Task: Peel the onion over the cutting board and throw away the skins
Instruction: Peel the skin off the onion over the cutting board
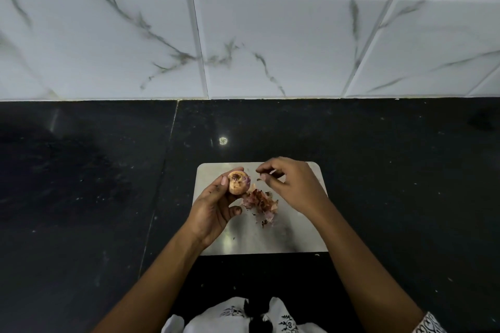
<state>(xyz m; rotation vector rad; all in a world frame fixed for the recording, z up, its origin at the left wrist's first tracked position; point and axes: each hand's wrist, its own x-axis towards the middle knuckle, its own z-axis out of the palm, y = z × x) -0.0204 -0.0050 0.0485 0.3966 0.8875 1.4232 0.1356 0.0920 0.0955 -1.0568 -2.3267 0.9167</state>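
My left hand (215, 207) grips a small onion (238, 182) above the left part of a steel cutting board (292, 238); the onion's root end faces up, pale with purple patches. A pile of reddish-brown onion skins (259, 201) lies on the board just right of the onion. My right hand (292, 186) hovers over the board's far right part, fingers curled, thumb and fingertips pinching a small dark bit of skin (263, 178). The two hands are a short gap apart.
The board lies on a black stone counter (81, 197) with a seam running left of it. A white marble-tiled wall (243, 35) rises behind the counter. Small skin flecks dot the board and counter. White patterned clothing (238, 316) shows at the bottom edge.
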